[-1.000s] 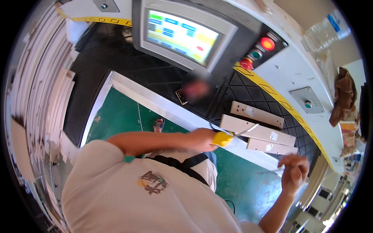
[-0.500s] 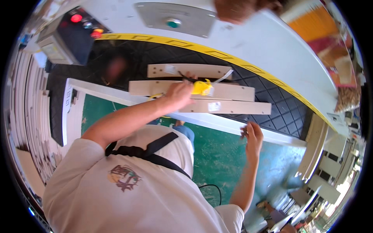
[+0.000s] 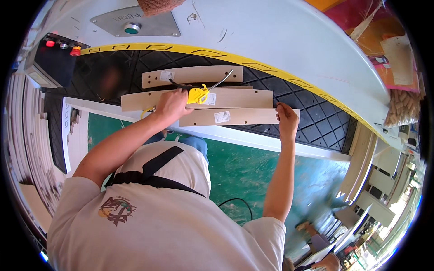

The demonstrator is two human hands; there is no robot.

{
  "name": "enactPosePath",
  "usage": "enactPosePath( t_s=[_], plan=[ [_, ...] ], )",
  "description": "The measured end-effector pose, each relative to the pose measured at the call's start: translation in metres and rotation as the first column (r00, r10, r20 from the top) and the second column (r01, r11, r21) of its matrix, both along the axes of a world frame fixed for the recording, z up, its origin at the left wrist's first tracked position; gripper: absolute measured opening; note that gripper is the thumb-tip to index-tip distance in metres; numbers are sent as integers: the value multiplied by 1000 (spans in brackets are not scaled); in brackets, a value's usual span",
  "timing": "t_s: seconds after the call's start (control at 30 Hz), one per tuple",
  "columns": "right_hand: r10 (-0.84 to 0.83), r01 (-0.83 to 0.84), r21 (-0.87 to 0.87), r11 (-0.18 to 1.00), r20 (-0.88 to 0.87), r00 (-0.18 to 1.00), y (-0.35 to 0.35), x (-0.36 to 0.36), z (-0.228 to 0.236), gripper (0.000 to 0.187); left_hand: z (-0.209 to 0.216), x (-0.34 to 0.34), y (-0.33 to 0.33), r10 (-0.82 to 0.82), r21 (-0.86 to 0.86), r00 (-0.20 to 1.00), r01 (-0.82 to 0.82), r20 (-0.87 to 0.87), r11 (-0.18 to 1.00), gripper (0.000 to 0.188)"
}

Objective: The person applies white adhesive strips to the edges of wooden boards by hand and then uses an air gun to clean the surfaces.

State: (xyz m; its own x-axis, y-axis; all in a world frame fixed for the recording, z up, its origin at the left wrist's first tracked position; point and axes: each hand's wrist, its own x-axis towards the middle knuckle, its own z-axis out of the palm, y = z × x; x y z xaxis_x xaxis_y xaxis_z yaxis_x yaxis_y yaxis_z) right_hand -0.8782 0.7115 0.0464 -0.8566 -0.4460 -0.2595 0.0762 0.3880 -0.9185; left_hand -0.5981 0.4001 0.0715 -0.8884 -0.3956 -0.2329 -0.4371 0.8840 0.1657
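My left hand (image 3: 171, 107) is closed around a yellow nozzle gun (image 3: 196, 95) with a thin metal tip pointing up and right; a yellow hose runs by the wrist. The gun is above a beige middle board (image 3: 244, 98). At the right end of the near board (image 3: 205, 119), my right hand (image 3: 288, 121) has its fingers pinched together; whatever they hold is too small to name. The near board carries a white label and small dark holes. Behind lies a shorter far board (image 3: 199, 76), also labelled and drilled.
The boards lie on a black grooved mat (image 3: 312, 119) behind a white rail (image 3: 253, 137). A yellow strip (image 3: 235, 58) edges the white machine housing. At left stands a control box (image 3: 52, 58) with red buttons. A bag of wooden dowels (image 3: 403, 108) sits far right.
My right hand has moved up to the right end of the near board. My left hand still holds the nozzle gun, and the whole view has shifted to the right.
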Motion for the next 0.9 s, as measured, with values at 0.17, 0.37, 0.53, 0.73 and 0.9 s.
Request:
enactPosePath(
  t_s=[0.17, 0.37, 0.53, 0.73, 0.9],
  plan=[
    [179, -152, 192, 969, -128, 976, -36, -26, 16, 26, -1, 0, 2, 2, -29, 1000, -2, 8, 1000, 53],
    [311, -287, 316, 904, -26, 950, -49, -50, 20, 26, 3, 0, 4, 7, -51, 999, -6, 31, 999, 55],
    [315, -320, 318, 892, 68, 947, -55, -63, 17, 23, 0, 1, 3, 16, -42, 998, -13, 54, 999, 56],
    [296, -295, 307, 905, 44, 954, -41, -74, -3, 15, 2, -1, 5, 4, -56, 1000, -4, 2, 998, 54],
    [266, -271, 289, 918, 57, 962, -51, -61, 15, 23, 0, 2, 2, 12, -55, 1000, -11, 15, 998, 52]
  ],
)
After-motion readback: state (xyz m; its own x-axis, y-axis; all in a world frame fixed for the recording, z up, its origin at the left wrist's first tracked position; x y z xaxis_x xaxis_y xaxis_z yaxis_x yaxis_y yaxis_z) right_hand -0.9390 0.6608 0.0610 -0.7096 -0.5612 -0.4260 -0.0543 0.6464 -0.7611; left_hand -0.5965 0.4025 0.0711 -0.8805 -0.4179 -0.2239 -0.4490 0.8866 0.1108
